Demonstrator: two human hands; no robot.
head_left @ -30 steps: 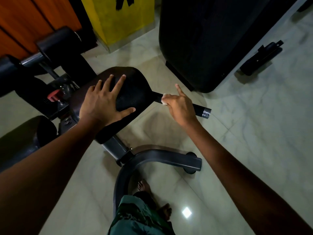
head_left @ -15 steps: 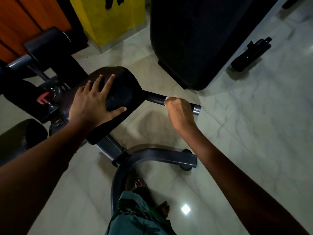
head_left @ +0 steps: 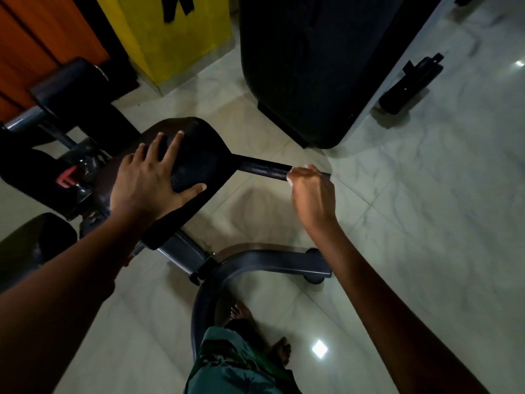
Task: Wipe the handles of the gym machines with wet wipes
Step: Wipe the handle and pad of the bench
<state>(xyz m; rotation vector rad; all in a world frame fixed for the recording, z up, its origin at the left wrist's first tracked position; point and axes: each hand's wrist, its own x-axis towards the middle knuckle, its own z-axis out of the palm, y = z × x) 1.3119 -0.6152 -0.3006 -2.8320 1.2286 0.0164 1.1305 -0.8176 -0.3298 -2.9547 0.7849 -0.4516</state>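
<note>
A black handle bar (head_left: 264, 168) sticks out to the right from under the machine's dark padded seat (head_left: 196, 149). My right hand (head_left: 312, 191) grips the bar near its outer end, fingers curled round it. A sliver of white wet wipe (head_left: 290, 180) shows at the hand's left edge, pressed against the bar. The bar's tip is almost fully hidden by the hand. My left hand (head_left: 147, 180) rests flat on the seat pad with fingers spread.
The machine's curved grey base (head_left: 272, 263) lies on the pale tiled floor below the seat. A large black machine housing (head_left: 312, 66) stands behind, a yellow block (head_left: 176, 32) at the back left, a black roller pad (head_left: 71, 86) at left. My bare feet (head_left: 281, 351) are beside the base.
My right hand has slid outward along the bar, from near the seat to its outer end, covering the silver tip. Its index finger, raised at first, has curled round. The left hand stays put.
</note>
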